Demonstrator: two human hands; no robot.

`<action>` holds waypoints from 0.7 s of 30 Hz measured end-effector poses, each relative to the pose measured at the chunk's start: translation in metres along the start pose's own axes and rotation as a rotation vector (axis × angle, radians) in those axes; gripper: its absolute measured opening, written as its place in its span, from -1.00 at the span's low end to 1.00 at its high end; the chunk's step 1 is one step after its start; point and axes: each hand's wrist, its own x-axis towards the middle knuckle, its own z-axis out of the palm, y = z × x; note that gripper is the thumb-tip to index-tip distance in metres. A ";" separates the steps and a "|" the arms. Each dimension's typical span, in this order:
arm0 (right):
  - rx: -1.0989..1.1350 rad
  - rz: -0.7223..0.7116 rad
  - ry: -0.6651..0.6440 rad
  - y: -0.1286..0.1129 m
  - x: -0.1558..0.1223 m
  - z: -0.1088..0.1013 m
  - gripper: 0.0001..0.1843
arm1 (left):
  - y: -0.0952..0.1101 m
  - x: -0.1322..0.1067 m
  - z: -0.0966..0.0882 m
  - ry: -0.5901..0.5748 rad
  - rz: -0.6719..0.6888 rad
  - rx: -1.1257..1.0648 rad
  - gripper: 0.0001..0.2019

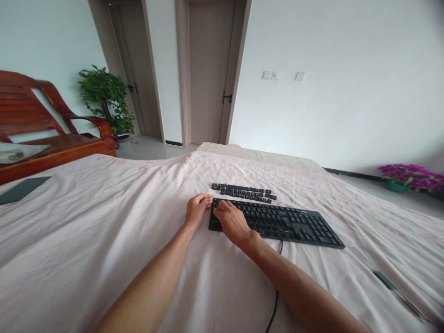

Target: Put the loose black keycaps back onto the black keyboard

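A black computer keyboard (305,227) lies at a slant on the pink bedsheet-like cloth. Part of its left and middle area shows bare key sockets without caps. Just beyond its far edge, loose black keycaps (239,188) are laid out in rows, a long space bar among them. My left hand (197,209) is at the keyboard's left end, fingers together and touching its far left corner. Over the left part of the keys, my right hand (231,221) has its fingers pinched together and pointing down; whatever is between the fingertips is hidden.
The keyboard's cable (276,300) runs toward me beside my right forearm. At right lies a thin tool (385,280) with a dark handle and metal prongs. A dark flat panel (23,189) lies at far left, near a wooden bench (62,150).
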 end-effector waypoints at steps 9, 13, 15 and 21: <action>-0.027 0.040 -0.047 -0.010 -0.005 -0.004 -0.77 | 0.000 0.001 0.001 0.005 0.008 0.031 -0.81; -0.022 0.036 -0.022 -0.013 -0.007 -0.003 -0.72 | -0.001 0.001 0.001 0.009 0.015 0.038 -0.81; 0.001 0.038 -0.023 -0.011 -0.009 -0.003 -0.71 | -0.001 0.000 0.001 0.008 0.018 0.041 -0.81; 0.231 0.160 0.029 0.022 0.003 -0.006 -0.65 | -0.001 0.001 0.001 0.030 0.010 0.034 -0.82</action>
